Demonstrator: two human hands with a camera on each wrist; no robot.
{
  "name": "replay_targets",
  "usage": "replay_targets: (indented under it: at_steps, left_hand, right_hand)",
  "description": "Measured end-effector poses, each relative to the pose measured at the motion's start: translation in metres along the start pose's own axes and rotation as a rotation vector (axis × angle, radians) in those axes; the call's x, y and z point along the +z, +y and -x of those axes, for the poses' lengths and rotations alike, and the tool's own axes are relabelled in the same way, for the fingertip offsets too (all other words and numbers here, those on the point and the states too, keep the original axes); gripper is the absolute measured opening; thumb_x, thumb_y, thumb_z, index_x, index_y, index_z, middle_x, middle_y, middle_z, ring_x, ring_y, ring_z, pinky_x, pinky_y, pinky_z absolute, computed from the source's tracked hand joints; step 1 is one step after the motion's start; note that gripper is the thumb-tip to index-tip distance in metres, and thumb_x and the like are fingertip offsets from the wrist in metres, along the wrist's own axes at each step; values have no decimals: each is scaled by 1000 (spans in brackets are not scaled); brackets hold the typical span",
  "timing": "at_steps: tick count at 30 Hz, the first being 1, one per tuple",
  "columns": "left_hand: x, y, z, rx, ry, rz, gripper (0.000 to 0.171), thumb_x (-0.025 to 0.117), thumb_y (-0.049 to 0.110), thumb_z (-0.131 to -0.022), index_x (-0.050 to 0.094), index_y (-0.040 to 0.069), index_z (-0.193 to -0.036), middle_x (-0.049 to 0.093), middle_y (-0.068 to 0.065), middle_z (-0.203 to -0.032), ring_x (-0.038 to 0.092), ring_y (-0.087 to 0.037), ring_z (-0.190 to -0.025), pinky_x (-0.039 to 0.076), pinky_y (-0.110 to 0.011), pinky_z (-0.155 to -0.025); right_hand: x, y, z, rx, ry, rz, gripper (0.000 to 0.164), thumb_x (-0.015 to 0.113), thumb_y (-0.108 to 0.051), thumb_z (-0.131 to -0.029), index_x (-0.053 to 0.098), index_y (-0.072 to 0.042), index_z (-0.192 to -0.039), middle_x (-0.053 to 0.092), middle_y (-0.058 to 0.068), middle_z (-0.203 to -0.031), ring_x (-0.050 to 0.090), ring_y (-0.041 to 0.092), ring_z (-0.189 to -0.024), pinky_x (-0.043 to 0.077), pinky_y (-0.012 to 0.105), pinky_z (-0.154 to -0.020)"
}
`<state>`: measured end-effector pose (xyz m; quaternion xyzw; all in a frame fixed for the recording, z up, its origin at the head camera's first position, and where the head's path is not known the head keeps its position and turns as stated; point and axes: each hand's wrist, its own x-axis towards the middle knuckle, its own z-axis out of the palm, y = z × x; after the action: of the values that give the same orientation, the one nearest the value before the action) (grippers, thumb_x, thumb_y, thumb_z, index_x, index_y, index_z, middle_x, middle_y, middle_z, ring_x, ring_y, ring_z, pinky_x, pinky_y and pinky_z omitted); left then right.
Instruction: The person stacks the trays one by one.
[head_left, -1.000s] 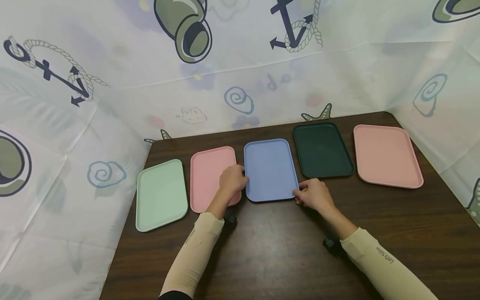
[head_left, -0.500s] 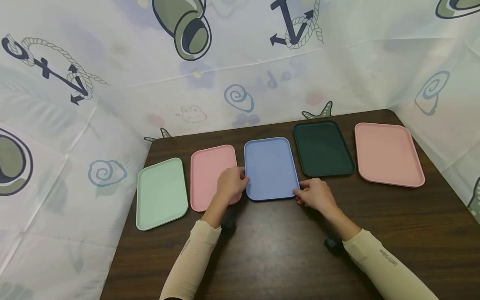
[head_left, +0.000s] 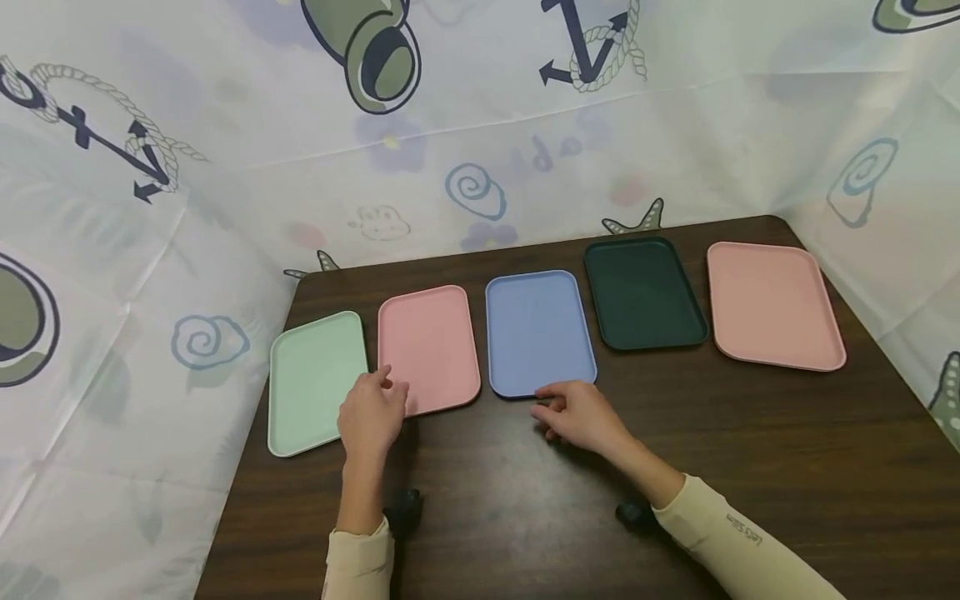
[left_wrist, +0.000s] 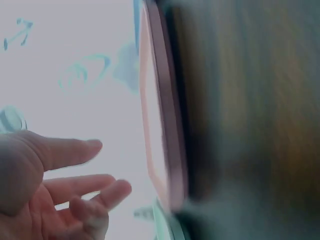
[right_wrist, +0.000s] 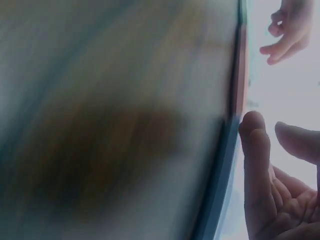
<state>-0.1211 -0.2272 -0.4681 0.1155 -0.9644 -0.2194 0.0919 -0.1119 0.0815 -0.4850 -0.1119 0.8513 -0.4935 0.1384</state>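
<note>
My left hand (head_left: 372,414) hovers where the light green tray (head_left: 315,358) and the pink tray (head_left: 427,333) adjoin, overlapping a front corner of each in the head view. Its fingers are loosely bent around nothing; the left wrist view has the thumb and fingers apart, beside the pink tray's rim (left_wrist: 170,110). Just in front of the blue tray (head_left: 540,333), my right hand (head_left: 581,419) hangs with relaxed fingers and nothing between them. In the right wrist view its fingertips are near the blue tray's edge (right_wrist: 217,185). All these trays lie flat.
Farther right on the dark wooden table (head_left: 510,517) lie a dark green tray (head_left: 645,292) and a salmon-pink tray (head_left: 776,304), roughly in line with the others. A printed white cloth (head_left: 420,192) rises behind the table and along its sides.
Both hands have left the blue tray's sides. The left hand has moved left and nearer me, and the right hand has shifted left to the blue tray's front edge. The trays keep their places.
</note>
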Motion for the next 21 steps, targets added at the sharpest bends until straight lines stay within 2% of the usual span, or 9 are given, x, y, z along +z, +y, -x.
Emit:
replay_targets:
  at_steps: [2, 4, 10, 15, 21]
  left_hand:
    - [-5, -11, 4, -57, 41, -30, 40, 66, 27, -91, 67, 6, -125, 68, -11, -98, 62, -33, -77, 48, -48, -61]
    - [-8, -18, 6, -85, 58, -46, 38, 66, 26, -91, 68, 5, -123, 70, -11, -94, 61, -32, -72, 47, -46, -57]
    - [-9, -24, 10, -100, 13, -45, 35, 66, 26, -91, 71, 5, -118, 73, -9, -89, 62, -29, -68, 47, -44, -54]
    - [-4, -28, 10, -120, 12, -76, 31, 66, 25, -91, 73, 5, -114, 72, -8, -84, 64, -30, -69, 49, -46, -55]
    - [1, -32, 9, -121, -14, -73, 29, 67, 23, -90, 75, 6, -111, 72, -8, -81, 63, -28, -65, 47, -43, -51]
  right_hand:
    - [13, -7, -5, 3, -61, -68, 38, 68, -17, -93, 63, 3, -124, 71, 5, -72, 66, 20, -56, 51, 31, -47]
    - [25, -14, -11, -2, -104, -114, 41, 67, -17, -94, 60, 5, -128, 71, 7, -75, 67, 21, -59, 52, 32, -48]
    - [48, -31, -34, -21, -136, -162, 53, 64, -18, -95, 48, 4, -141, 71, 9, -77, 68, 22, -61, 53, 32, -48]
    - [58, -41, -52, -17, -98, -80, 59, 62, -18, -96, 41, 3, -146, 72, 9, -76, 66, 17, -55, 51, 28, -45]
    - [66, -44, -63, 37, -93, 37, 62, 61, -20, -95, 39, 7, -145, 69, 2, -64, 60, 12, -43, 48, 27, -43]
